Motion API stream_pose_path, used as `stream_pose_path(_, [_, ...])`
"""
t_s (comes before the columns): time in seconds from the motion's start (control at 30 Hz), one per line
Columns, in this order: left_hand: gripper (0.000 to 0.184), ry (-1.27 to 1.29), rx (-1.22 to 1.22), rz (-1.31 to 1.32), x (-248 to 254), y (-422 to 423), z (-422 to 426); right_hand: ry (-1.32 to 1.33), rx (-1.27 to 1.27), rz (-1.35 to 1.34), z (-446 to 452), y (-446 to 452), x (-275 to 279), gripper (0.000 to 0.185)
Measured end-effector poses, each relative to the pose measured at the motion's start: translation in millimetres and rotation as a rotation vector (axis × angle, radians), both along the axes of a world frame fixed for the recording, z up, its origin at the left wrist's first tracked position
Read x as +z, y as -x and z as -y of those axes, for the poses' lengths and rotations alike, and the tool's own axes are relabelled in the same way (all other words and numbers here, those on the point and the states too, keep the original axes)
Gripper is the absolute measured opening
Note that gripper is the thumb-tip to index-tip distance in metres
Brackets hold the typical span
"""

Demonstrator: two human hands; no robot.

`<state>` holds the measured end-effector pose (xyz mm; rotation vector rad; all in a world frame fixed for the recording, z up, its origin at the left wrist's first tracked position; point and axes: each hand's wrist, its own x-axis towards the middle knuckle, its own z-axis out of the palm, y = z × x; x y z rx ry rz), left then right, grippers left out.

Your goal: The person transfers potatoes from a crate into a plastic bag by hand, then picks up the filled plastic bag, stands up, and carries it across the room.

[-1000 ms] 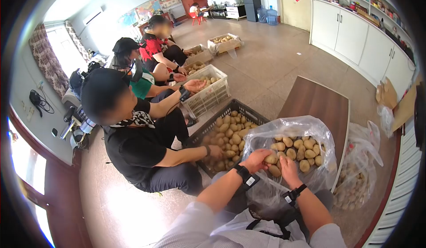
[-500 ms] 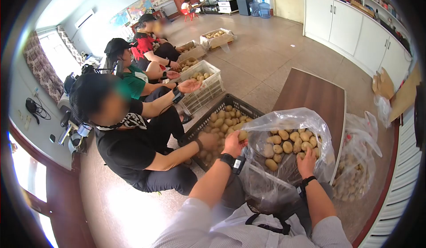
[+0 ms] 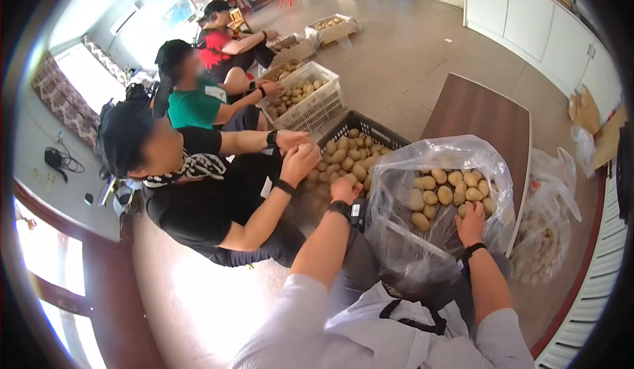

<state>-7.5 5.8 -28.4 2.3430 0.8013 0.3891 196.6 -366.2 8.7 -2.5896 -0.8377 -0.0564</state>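
Observation:
My left hand (image 3: 345,189) is over the near right side of a black plastic crate (image 3: 396,138) full of potatoes (image 3: 340,155). Its fingers are curled round a potato (image 3: 352,179), partly hidden by them. My right hand (image 3: 471,223) reaches into a clear plastic bag (image 3: 389,217), its mouth spread wide, with more potatoes (image 3: 444,195) inside. Its thumb and fingers close round a potato (image 3: 461,212) at the near edge of the pile.
A co-worker in black (image 3: 198,204) sits at my left, both hands (image 3: 298,154) together above the crate. Beyond are a white crate (image 3: 317,105) of potatoes and two more people. A brown tabletop (image 3: 479,111) lies behind the bag. Another potato bag (image 3: 538,250) stands at right.
My left hand has lowered from beside the open bag to the crate. My right hand has stayed at the bagged potatoes. The co-worker's hands have come together, and the view has shifted.

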Motion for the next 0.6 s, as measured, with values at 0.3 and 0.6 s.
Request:
stream_pose_path(0.3, [0.021,1.102,0.639,0.4,-1,-15,-12,0.035,-0.087,-0.066,-3,-1,-5,0.053])
stream_pose_path(0.6, [0.013,0.974,0.596,0.432,-26,-17,-14,0.114,-0.109,-0.21,1,-3,-2,0.061])
